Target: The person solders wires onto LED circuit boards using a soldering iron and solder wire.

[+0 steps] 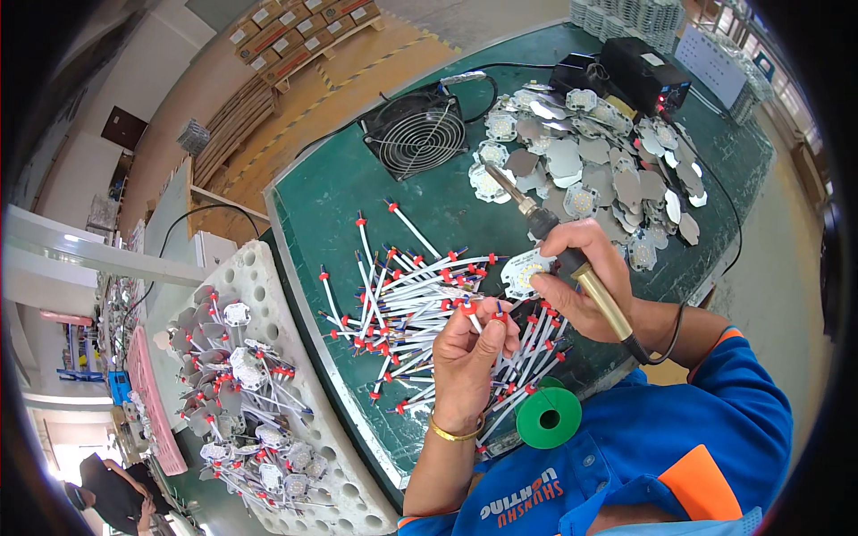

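My right hand (590, 281) is closed round a soldering iron (597, 299), whose tip points away toward the far left. Between its thumb and fingers it also pinches a white LED board (524, 275). Just left of and below the board, my left hand (472, 362) pinches a short white cable (472, 314) with a red collar. Another red-collared end shows at the left fingertips. Under and beside both hands lies a loose heap of such white cables (420, 290) with red collars. A green spool (549, 418) sits by the table's near edge, close to my body.
Beyond my right hand, metal-backed LED boards (617, 174) lie piled on the green table (313, 210). A black fan (418, 134) and a black power unit (643, 76) stand behind. At left, a white foam tray (344, 487) bears wired boards. Another person (116, 491) is far left.
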Demonstrator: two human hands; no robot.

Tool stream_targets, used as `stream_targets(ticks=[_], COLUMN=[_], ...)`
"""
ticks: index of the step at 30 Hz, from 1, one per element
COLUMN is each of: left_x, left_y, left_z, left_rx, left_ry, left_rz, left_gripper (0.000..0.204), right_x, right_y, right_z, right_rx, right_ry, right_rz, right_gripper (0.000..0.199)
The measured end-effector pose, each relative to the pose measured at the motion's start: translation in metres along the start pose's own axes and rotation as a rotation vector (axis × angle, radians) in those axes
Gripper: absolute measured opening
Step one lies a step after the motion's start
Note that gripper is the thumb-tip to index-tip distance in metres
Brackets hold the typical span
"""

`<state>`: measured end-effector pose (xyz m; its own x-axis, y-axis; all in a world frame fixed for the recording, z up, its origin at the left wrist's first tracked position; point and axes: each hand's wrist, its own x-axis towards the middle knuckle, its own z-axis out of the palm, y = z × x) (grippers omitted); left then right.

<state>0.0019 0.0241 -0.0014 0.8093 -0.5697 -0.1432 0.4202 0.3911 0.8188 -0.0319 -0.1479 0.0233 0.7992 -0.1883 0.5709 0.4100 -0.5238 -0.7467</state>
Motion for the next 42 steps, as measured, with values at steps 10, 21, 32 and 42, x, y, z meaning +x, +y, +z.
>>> stream_targets(ticks=[10, 21, 32, 42], left_x=[-0.003, -0.002, 0.002, -0.004], left_y=[0.001, -0.001, -0.006, -0.001], left_z=[0.004, 0.009, 0.004, 0.007], left_rx=[0.067, 0.286, 0.371, 0.225], left_ry=[0.081, 0.18, 0.191, 0.167], left_rz=[0.021, 0.1, 0.188, 0.189], left_gripper=[0.02, 0.022, 0.02, 0.016], right_x=[0.0, 0.002, -0.004, 0.001], right_y=[-0.003, 0.009, 0.016, -0.01], right_z=[0.0, 0.001, -0.001, -0.008], right_rx=[0.007, 0.025, -0.046, 0.068], right_ry=[-0.01, -0.077, -0.218, -0.15], right_rz=[-0.004, -0.28, -0.402, 0.198], right_gripper=[0.033, 0.031, 0.036, 0.032])
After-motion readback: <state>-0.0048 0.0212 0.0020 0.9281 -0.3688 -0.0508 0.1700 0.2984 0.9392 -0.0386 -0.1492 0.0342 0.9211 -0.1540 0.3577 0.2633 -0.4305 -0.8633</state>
